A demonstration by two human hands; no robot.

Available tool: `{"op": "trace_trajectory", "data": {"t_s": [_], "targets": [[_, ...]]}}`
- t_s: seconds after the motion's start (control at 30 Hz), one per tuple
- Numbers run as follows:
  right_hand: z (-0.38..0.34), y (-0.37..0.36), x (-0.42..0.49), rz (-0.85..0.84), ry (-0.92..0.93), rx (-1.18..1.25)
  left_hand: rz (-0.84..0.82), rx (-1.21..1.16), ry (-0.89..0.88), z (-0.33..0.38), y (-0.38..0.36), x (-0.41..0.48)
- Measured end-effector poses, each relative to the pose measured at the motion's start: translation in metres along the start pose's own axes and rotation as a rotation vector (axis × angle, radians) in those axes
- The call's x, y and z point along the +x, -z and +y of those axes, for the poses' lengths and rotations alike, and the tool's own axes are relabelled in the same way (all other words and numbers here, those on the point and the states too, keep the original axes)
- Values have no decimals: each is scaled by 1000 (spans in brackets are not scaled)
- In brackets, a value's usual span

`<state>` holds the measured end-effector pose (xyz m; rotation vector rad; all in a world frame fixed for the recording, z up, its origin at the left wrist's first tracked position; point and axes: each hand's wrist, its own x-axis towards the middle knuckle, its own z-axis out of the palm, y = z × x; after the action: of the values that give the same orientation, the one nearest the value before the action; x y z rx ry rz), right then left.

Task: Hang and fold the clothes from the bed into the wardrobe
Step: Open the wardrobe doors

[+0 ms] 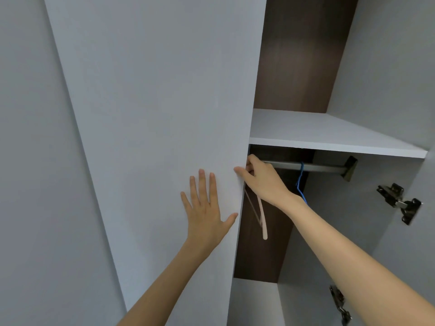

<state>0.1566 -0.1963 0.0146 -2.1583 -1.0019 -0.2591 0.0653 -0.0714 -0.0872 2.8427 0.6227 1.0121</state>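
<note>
I face the open wardrobe. My left hand [207, 208] lies flat with spread fingers on the grey left door [153, 114], close to its edge. My right hand [261, 177] reaches inside and grips the top of a pale pink hanger [263, 220] at the left end of the metal rail [320, 167]. The hanger's arm dangles below my wrist; its hook is hidden by my fingers and the door edge. A blue hanger [300, 182] hangs on the rail further right. No clothes are in view.
A grey shelf [329, 137] sits just above the rail, with a dark brown back panel [303, 55] behind it. Metal hinges [400, 203] stick out from the right side wall, one more lower down [340, 304]. Another grey door panel [35, 161] is on the far left.
</note>
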Motion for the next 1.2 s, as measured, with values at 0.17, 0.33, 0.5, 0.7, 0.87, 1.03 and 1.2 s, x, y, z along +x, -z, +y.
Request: {"op": "trace_trajectory", "data": {"t_s": [0.17,0.33,0.5,0.7,0.87,1.03,1.2], "targets": [[-5,2,-12,18,37,-54,-13,55,27,7,10,-11],[-23,3,-39,25,77,-56,-47,102,70,10,31,-38],[-51,6,-77,9,150,-88,-74,151,86,10,61,-81],[-93,12,-119,-68,274,-139,-50,204,119,1,98,-131],[-124,14,-141,-155,345,-106,-36,106,147,-19,123,-161],[-149,6,-152,-188,461,-113,23,76,201,-37,145,-185],[-182,-17,-158,-160,622,-68,110,-9,225,-62,171,-212]]}}
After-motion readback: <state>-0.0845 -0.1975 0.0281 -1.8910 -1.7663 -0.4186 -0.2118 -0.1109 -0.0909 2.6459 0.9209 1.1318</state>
